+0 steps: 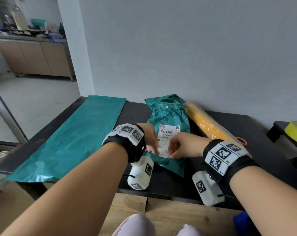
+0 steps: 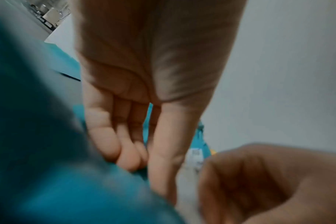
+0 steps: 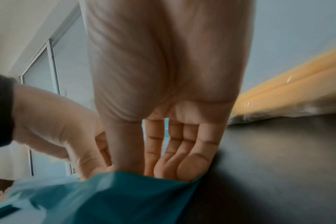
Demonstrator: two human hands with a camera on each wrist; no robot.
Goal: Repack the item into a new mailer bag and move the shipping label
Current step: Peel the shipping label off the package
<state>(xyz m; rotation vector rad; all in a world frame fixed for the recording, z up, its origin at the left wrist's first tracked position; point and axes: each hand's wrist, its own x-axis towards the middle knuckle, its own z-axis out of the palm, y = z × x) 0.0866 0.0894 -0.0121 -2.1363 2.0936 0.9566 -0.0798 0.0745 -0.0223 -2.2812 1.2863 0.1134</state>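
Observation:
A crumpled old teal mailer (image 1: 169,114) lies mid-table with a white shipping label (image 1: 169,133) stuck on it. My left hand (image 1: 152,142) lies on the mailer at the label's left edge with its fingers (image 2: 128,151) straight. My right hand (image 1: 180,146) has curled fingers and pinches the label's lower right corner; in the right wrist view its fingertips (image 3: 163,166) are partly hidden behind a fold of the teal mailer (image 3: 115,197). A flat new teal mailer (image 1: 76,138) lies on the left. A long yellow item (image 1: 205,124) in clear wrap lies to the right.
The black table (image 1: 246,133) stands against a pale wall. A yellow tape roll (image 1: 295,132) sits on a small side table at the right. Cardboard (image 1: 161,213) covers the floor near my knees. An open doorway lies to the left.

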